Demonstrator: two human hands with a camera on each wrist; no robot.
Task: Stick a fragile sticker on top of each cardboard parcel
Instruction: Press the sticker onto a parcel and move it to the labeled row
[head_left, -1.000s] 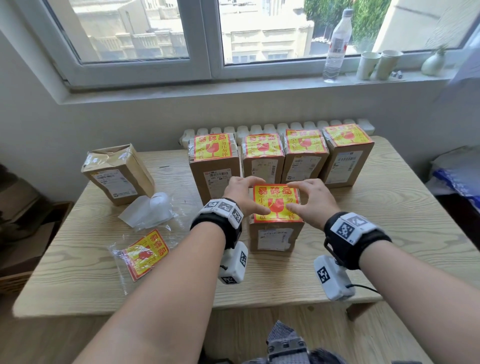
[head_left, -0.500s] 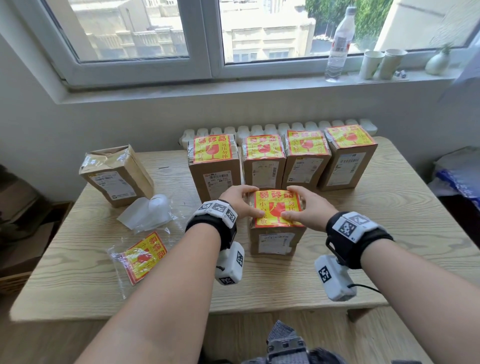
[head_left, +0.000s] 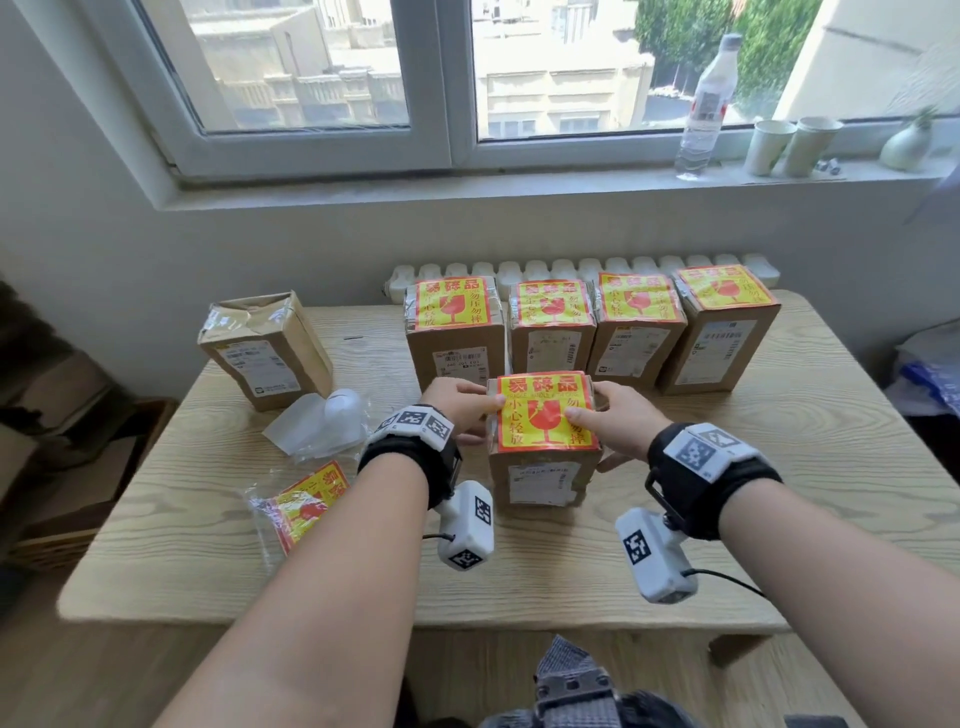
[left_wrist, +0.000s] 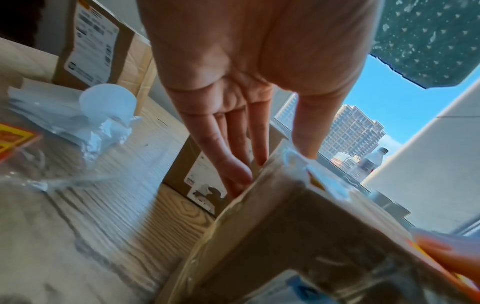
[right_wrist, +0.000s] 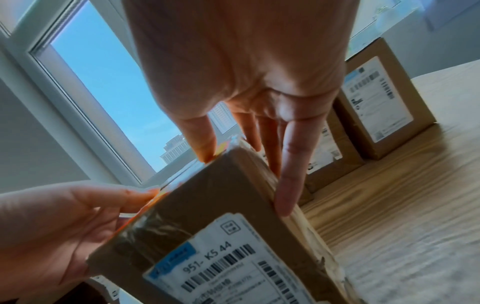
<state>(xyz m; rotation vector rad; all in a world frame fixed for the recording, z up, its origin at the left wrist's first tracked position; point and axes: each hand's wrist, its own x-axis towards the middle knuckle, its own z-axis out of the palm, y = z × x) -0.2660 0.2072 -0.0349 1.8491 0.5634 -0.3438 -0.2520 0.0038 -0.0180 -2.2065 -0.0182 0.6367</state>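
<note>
The front cardboard parcel (head_left: 543, 486) stands upright at the table's middle with a yellow-and-red fragile sticker (head_left: 543, 410) on its top. My left hand (head_left: 460, 410) lies against its left side, thumb on the sticker's left edge; the left wrist view shows straight fingers (left_wrist: 233, 156) down that side. My right hand (head_left: 621, 423) mirrors it on the right, thumb on the sticker and straight fingers (right_wrist: 285, 174) along the side. Behind stands a row of several stickered parcels (head_left: 457, 358). A parcel with no sticker (head_left: 265, 353) stands at the back left.
A clear bag of spare stickers (head_left: 306, 506) lies at the front left, with crumpled white backing and plastic (head_left: 322, 426) behind it. The wooden table (head_left: 779, 493) ends close to me. A bottle (head_left: 704, 104) and paper cups (head_left: 789, 145) stand on the windowsill.
My fingers have slid off the sticker's top outward and down the parcel's sides, leaving only the thumbs on it. The parcel now sits closer to the back row.
</note>
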